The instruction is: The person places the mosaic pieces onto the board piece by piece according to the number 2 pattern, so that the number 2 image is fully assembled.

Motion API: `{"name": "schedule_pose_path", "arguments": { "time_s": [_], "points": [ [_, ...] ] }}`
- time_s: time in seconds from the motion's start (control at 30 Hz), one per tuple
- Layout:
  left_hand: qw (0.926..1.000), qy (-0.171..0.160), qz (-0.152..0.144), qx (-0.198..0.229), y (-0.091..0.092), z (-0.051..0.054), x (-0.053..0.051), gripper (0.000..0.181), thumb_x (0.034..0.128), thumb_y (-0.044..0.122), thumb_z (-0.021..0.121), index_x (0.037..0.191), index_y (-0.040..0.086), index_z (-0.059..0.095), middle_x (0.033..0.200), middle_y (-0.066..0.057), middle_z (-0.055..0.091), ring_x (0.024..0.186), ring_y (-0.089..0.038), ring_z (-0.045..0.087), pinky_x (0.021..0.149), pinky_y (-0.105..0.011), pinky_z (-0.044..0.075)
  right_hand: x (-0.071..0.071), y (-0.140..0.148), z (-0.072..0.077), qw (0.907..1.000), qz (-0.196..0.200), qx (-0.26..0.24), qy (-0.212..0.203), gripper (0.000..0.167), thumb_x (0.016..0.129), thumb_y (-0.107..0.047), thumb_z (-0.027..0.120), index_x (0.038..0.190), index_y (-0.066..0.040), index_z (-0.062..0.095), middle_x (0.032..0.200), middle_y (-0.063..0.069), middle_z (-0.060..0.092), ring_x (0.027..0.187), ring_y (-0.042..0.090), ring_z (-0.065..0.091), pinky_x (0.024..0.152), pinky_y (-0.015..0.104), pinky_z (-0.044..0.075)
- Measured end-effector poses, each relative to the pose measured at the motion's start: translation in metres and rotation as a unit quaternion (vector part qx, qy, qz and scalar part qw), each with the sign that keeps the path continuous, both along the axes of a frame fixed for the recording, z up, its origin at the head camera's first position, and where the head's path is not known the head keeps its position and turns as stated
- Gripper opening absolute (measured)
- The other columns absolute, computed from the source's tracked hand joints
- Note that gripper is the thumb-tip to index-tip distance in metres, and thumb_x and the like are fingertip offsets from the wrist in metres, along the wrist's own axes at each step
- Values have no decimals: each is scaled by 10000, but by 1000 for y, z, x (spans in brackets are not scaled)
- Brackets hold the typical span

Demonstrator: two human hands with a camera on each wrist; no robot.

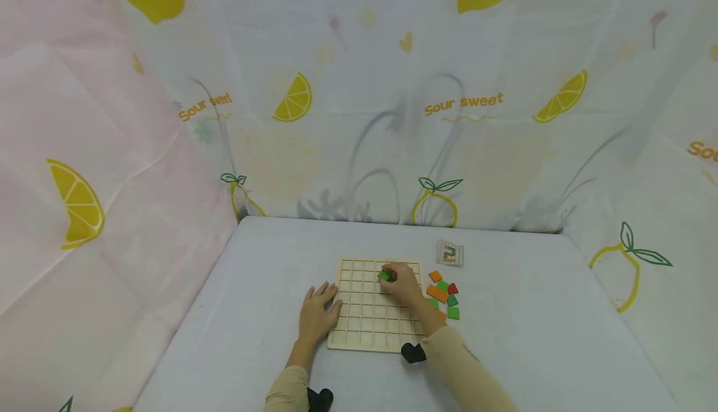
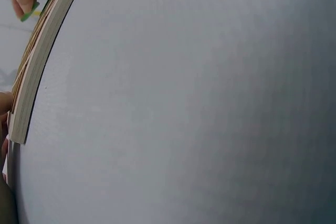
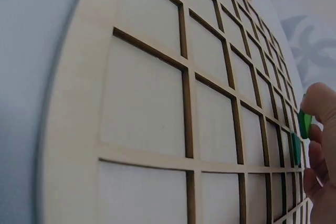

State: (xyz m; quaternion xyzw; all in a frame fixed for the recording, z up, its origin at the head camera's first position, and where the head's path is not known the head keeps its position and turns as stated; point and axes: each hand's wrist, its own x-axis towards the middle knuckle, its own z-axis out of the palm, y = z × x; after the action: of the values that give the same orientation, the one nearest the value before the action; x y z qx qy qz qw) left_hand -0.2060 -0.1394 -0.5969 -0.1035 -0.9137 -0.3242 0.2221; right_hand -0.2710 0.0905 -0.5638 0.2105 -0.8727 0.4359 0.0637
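A square wooden grid board (image 1: 364,321) lies on the white table. Over its far part, my right hand (image 1: 402,284) pinches a small green tile (image 1: 384,275) between thumb and fingers. In the right wrist view the pinched tile (image 3: 306,124) is tilted, and a darker green piece (image 3: 295,149) stands in a grid cell just below it. My left hand (image 1: 317,316) rests at the board's left edge, fingers extended, the thumb by the rim. Only parts of that hand show at the left margin of the left wrist view.
Right of the board lie several loose pieces, among them an orange rectangle (image 1: 437,293), a red piece (image 1: 453,288) and a green square (image 1: 454,313). Behind them is a small clear packet or card (image 1: 450,253). Lemon-printed cloth (image 1: 359,150) hangs around the table.
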Motion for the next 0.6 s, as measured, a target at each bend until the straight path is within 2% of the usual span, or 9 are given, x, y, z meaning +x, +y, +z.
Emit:
{"name": "schedule_pose_path", "arguments": {
  "time_s": [0.13,0.23,0.33,0.43,0.6],
  "points": [
    [10000,-30,4,-2,0,0,0,331,793,121,684,1093,-19,671,1134,-159,664,1135,-355,578,1073,-551,325,0,-7,-4,9965,210,665,455,245,762,2,645,993,69,693,972,192,662,881,308,597,738,381,544],
    [10000,-41,9,-8,1,1,1,330,795,120,683,1095,-19,671,1136,-159,663,1136,-354,577,1073,-549,326,1,-9,-8,9880,272,1054,1097,171,788,9,660,945,51,712,961,178,662,898,334,602,786,460,525],
    [10000,-60,24,-11,1,2,2,333,798,126,681,1097,-20,669,1137,-159,662,1138,-353,576,1075,-545,324,2,-11,-12,9792,198,1193,1631,128,803,5,677,917,33,725,969,159,684,903,343,612,817,495,515],
    [10000,-66,27,-16,1,3,2,333,798,127,680,1096,-21,668,1139,-160,661,1137,-354,576,1075,-546,324,4,-12,-16,9786,-3,1139,1715,132,815,-11,675,931,17,731,1000,135,704,908,337,610,822,503,511],
    [10000,-41,45,-65,1,3,1,327,792,118,686,1089,-20,672,1135,-161,663,1132,-356,580,1065,-554,334,5,-16,-18,9855,-388,881,1399,105,818,-51,686,901,-26,744,1037,124,701,932,330,585,816,534,490]
  ]
}}
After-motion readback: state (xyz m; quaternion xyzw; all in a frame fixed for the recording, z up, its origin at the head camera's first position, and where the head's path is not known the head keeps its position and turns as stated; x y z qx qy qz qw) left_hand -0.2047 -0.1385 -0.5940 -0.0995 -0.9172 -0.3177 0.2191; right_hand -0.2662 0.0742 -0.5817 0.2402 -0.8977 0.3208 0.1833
